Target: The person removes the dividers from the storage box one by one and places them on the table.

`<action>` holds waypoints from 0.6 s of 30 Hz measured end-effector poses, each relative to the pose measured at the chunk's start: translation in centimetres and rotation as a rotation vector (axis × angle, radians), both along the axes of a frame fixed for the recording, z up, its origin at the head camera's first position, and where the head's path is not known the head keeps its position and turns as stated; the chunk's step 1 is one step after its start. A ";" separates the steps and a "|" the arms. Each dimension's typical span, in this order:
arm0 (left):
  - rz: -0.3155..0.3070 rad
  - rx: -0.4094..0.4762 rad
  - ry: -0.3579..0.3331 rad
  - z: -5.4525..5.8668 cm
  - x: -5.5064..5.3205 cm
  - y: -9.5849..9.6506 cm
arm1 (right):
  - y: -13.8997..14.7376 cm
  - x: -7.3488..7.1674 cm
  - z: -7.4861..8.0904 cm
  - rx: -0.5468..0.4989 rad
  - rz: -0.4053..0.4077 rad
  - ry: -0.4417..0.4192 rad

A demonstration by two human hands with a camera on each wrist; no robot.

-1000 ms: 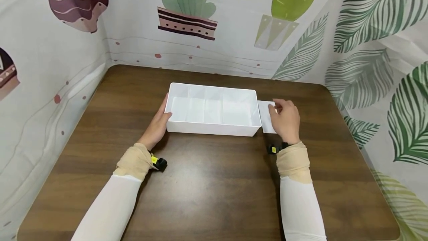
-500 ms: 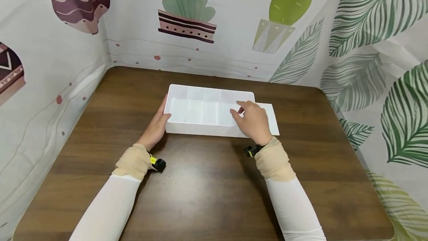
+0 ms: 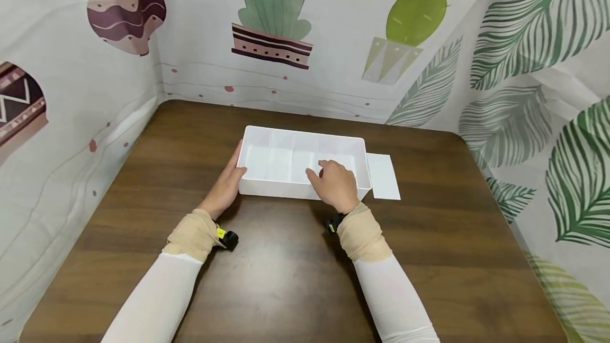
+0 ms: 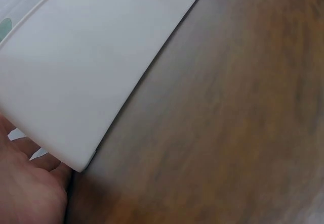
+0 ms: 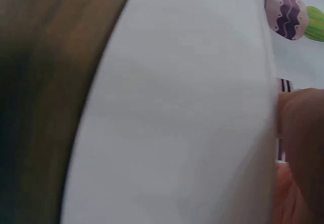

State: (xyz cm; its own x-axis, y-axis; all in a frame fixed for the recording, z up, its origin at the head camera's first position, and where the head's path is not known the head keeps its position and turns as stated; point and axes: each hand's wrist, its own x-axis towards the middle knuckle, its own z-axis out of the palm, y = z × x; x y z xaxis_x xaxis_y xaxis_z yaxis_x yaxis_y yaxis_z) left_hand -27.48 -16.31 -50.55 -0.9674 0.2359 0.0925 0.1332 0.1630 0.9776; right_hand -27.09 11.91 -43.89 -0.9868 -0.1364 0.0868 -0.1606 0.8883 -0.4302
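A white plastic organizer box (image 3: 281, 188) with upright dividers sits on the wooden table. At its left end is my left hand (image 3: 225, 185), with the thumb over the front corner of the rim and the fingers along the end wall. The left wrist view shows this hand (image 4: 30, 183) at the box's lower corner. My right hand (image 3: 336, 184) is over the front rim of the rightmost compartment, its fingers loosely bent and nothing visible between them. Whether it touches the rim cannot be told. A flat white rectangular card (image 3: 383, 176) lies against the box's right end.
The brown wooden table (image 3: 286, 279) extends on all sides of the box. Behind it and at both sides hang printed cloths (image 3: 195, 25) with cactus and leaf patterns. A small black camera is strapped to each wrist.
My right hand has moved left from over the white card to over the box's right compartment, leaving the card on the table. The left hand stays at the box's left end.
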 end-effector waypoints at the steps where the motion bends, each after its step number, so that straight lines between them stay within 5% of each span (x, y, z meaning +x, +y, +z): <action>1: 0.002 -0.002 0.004 0.0 0.0 0.0 | -0.1 0.0 -0.2 0.001 -0.006 -0.001; 18: 0.023 -0.023 0.011 -0.3 -0.3 0.0 | -0.7 -0.6 -0.7 0.000 -0.051 -0.083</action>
